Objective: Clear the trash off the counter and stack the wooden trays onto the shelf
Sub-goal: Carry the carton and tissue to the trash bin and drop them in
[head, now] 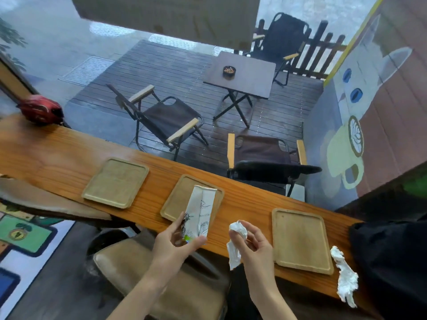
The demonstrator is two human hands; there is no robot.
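Wooden counter (69, 153) below raised hands: left hand (172, 242) grip pinching paper bag (199, 213), right hand (253, 243) clutching crumpled tissue (238, 229).

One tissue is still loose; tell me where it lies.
The crumpled tissue lies on the counter at its near edge, lower right of the head view, between the rightmost wooden tray and a black bag.

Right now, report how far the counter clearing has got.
Early stage. In hand: the left hand holds a printed paper bag; the right hand grips a crumpled tissue. Left: another tissue lies on the counter, and all three wooden trays are unstacked.
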